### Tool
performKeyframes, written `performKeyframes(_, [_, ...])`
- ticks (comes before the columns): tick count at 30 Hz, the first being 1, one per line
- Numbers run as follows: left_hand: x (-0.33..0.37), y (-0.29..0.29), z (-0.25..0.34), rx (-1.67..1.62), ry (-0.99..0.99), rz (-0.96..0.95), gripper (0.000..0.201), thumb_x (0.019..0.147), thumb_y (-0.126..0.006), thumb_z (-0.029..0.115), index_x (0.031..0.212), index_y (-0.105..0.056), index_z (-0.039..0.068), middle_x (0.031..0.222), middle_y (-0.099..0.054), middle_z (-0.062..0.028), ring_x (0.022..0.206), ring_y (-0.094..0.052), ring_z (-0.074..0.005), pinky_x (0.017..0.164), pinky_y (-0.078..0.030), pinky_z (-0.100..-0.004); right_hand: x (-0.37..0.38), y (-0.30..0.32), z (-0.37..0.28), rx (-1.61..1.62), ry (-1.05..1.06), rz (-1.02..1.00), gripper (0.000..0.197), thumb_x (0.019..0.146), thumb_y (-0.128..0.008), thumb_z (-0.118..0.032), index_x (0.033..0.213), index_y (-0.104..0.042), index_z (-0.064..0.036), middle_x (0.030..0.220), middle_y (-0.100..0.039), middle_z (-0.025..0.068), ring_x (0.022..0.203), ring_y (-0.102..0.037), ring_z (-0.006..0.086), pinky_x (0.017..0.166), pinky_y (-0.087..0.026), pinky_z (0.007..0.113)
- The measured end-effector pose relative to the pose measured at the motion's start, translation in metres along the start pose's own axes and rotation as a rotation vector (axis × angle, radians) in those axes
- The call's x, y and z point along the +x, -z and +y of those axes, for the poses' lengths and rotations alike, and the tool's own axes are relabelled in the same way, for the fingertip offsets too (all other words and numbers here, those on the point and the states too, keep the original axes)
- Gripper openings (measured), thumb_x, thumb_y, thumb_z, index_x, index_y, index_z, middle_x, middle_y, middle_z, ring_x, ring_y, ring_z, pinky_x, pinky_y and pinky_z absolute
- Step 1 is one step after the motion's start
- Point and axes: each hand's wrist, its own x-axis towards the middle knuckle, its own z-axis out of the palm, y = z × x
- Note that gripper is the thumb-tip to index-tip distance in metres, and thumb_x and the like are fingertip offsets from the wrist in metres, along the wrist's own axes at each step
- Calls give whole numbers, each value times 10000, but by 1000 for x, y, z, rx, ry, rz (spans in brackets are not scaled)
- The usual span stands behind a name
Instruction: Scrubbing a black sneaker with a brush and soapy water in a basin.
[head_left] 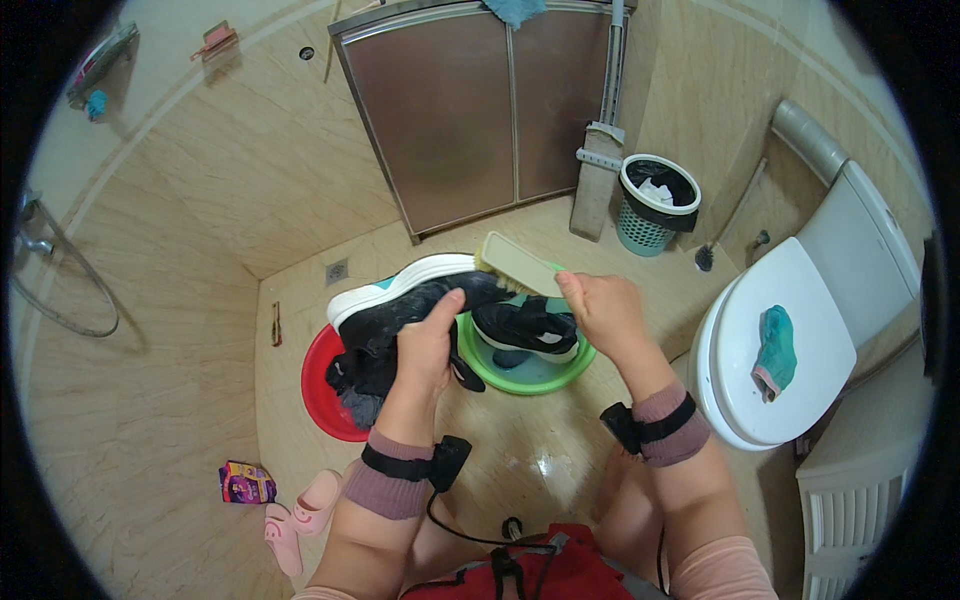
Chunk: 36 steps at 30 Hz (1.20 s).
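Note:
My left hand [425, 350] is closed round a black shoe [400, 305] with a thick white sole, tilted on its side over the basins. In my right hand [603, 308] is a pale scrubbing brush [520, 262], its yellowish bristles against the toe end of that shoe. Beneath, a second black shoe [525, 328] with green trim rests in a light green basin [530, 380] holding water. A red basin [320, 392] beside it contains dark cloth [362, 405], partly hidden by the held shoe.
To the right stands a toilet [735, 350] with a green cloth item [775, 350] on its lid. A lined waste bin [645, 235] and a toilet brush [705, 257] stand farther back. Pink slippers [283, 540] and a purple packet [247, 482] lie on the left. A brown cabinet [440, 120] is ahead.

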Motion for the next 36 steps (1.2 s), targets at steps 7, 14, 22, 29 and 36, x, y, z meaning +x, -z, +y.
performKeyframes(7, [-8,-3,3,356,56,47,311,846,-701,136,1088,-639,-50,1034,-661,-101,876,-644,-204,787,-522,-337,-1,-10,1,-37,18,15,542,982,-382,-449,660,-657,-111,619,-616,154,607,-607,373,559,-466,473])
performKeyframes(14, [-5,2,22,-74,-20,-5,281,861,-659,58,1129,-612,-10,1081,-650,-91,981,-631,-209,875,-509,-339,-4,4,27,0,48,25,493,968,-430,-427,657,-659,-120,631,-626,126,597,-609,352,542,-461,459])
performKeyframes(22, [-10,-2,-3,405,-23,21,337,838,-703,137,1123,-632,-28,1054,-638,-57,954,-583,-154,860,-461,-294,-5,-9,-10,-100,193,146,460,948,-483,-402,619,-648,-125,593,-618,94,526,-594,297,486,-455,394])
performKeyframes(29, [-10,-7,22,-31,48,12,315,856,-678,133,1106,-625,-50,1071,-660,-118,927,-655,-229,832,-533,-348,-2,-6,26,-8,85,90,484,958,-434,-434,654,-659,-131,647,-640,110,592,-619,313,518,-460,423])
performKeyframes(36, [-17,-12,-4,974,161,30,646,797,-670,524,926,-687,-109,922,-691,-202,831,-660,-227,759,-488,-311,-8,-11,-6,-107,114,133,466,935,-501,-410,590,-633,-125,591,-613,86,545,-607,284,488,-461,397])
